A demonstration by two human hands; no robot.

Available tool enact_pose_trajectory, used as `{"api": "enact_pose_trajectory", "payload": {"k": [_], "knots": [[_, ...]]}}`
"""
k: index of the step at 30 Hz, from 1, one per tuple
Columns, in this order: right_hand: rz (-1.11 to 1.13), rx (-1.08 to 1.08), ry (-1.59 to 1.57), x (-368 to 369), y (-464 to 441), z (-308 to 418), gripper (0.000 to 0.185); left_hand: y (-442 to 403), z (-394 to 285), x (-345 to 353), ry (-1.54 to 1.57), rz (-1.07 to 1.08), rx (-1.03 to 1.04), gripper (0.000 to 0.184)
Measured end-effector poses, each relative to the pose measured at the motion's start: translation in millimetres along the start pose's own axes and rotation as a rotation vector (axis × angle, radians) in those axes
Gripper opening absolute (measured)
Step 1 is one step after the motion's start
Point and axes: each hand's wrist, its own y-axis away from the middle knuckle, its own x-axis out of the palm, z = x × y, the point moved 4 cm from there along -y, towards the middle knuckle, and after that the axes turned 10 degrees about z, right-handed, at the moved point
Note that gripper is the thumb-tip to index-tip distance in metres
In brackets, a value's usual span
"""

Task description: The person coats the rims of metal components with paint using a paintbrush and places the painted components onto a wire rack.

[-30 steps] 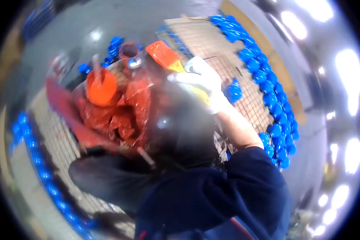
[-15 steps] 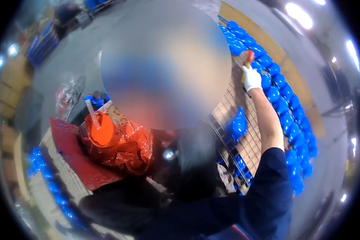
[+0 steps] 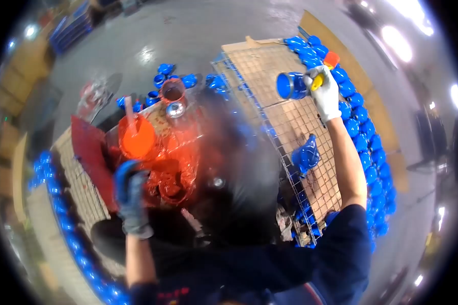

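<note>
My right hand [image 3: 324,96], in a white glove, is closed round the yellow handle of a brush [image 3: 332,60] with a red-orange head. Against its fingers is a blue hollow fitting [image 3: 291,85], its open end facing left. My left hand [image 3: 131,201], in a grey-blue glove, is raised beside the red plastic-lined container [image 3: 175,175]; its fingers are smeared by motion. Behind it sits an orange-red paint pot [image 3: 138,138] with a stick [image 3: 131,114] standing in it. Another blue fitting [image 3: 306,154] lies on the wire mesh [image 3: 315,122].
Many blue fittings [image 3: 361,127] line the right edge, and another row [image 3: 66,218] runs down the left. Near the paint pot stand a red-rimmed cup [image 3: 173,90] and a silvery round object [image 3: 175,110]. A dark red board [image 3: 91,157] leans at left.
My left hand has come into view beside the red container. My right hand has moved slightly with the brush, and a blue fitting now shows at its fingers.
</note>
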Motion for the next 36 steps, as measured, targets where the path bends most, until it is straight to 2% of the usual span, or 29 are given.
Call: {"api": "enact_pose_trajectory", "payload": {"k": [1,2,3,4,5,7,8,10,12,14,16,18,19,21,22,24,25,27,28,29,30,32,33,36], "knots": [[0.074,0.041,-0.188,18.1,9.8,46.6,0.02,-0.2,-0.4,34.5,0.154,0.109,0.005,0.042],[0.093,0.004,-0.33,38.0,20.7,85.1,0.021,5.0,6.3,56.6,0.13,0.241,-0.046,0.048],[0.12,-0.024,-0.473,60.6,32.6,116.5,0.023,10.3,24.0,83.6,0.276,0.36,-0.08,0.058],[0.113,-0.044,-0.592,84.6,44.2,140.7,0.024,16.9,12.1,109.1,0.577,0.484,-0.196,0.07],[0.106,-0.058,-0.714,108.5,58.4,164.6,0.025,17.8,2.9,129.6,0.752,0.47,-0.322,0.077],[0.182,0.044,-0.927,150.2,99.2,214.7,0.025,24.4,-15.1,139.5,1.191,0.462,-0.162,0.083],[0.208,0.03,-1.012,172.6,120.4,230.1,0.026,20.5,-25.4,133.0,1.288,0.275,-0.164,0.086],[0.242,0.08,-1.125,212.7,164.5,249.8,0.028,22.2,-23.6,107.0,1.649,0.227,0.009,0.09],[0.278,0.078,-1.173,238.8,206.3,263.1,0.028,34.0,-15.5,72.4,1.813,0.228,0.071,0.088],[0.388,0.027,-1.138,254.9,233.2,256.9,0.027,49.7,-2.0,40.9,1.797,0.2,0.064,0.086],[0.488,-0.091,-1.114,266.3,243.8,239.5,0.017,65.4,14.6,11.4,1.657,0.132,0.043,0.084],[0.535,-0.048,-1.045,274.1,240.2,222.3,0.026,79.7,28.5,-15.6,1.444,0.065,0.01,0.083],[0.503,-0.03,-0.841,275.0,233.6,212.7,0.035,84.9,35.1,-25.4,1.321,0.033,-0.009,0.082],[0.391,-0.036,-0.813,280.7,217.5,184.6,0.04,96.2,41.5,-43.3,1.069,-0.031,-0.035,0.08],[0.372,0.037,-0.845,279.9,210.0,178.0,0.039,100.2,42.6,-48.5,0.959,-0.066,-0.075,0.081],[0.362,0.16,-0.896,272.9,193.4,168.2,0.038,109.4,37.4,-55.5,0.606,-0.152,-0.128,0.084],[0.389,0.158,-0.898,264.4,187.0,167.1,0.031,114.1,32.2,-56.8,0.411,-0.182,-0.141,0.086],[0.378,0.08,-0.849,245.6,178.1,181.3,0.029,119.8,20.5,-53.7,-0.041,-0.212,-0.027,0.088],[0.371,-0.095,-0.609,231.2,169.5,199.4,0.031,121.4,5.0,-50.8,-0.384,-0.185,0.065,0.089],[0.452,-0.175,-0.68,222.8,165.2,219.6,0.025,120.0,-8.8,-43.7,-0.558,-0.157,0.162,0.084],[0.569,-0.166,-0.752,217.0,160.2,233.8,0.021,120.5,-17.4,-38.3,-0.661,-0.117,0.17,0.088],[0.691,-0.344,-0.391,212.4,149.4,251.8,0.024,126.2,-28.0,-29.4,-0.799,-0.028,0.203,0.091],[0.734,-0.281,-0.358,212.5,149.9,260.7,0.025,130.2,-29.3,-25.0,-0.898,0.019,0.153,0.091],[1.052,-0.149,-0.325,214.3,141.7,283.1,0.039,138.3,-31.1,-16.7,-1.052,0.143,0.26,0.092]]}}
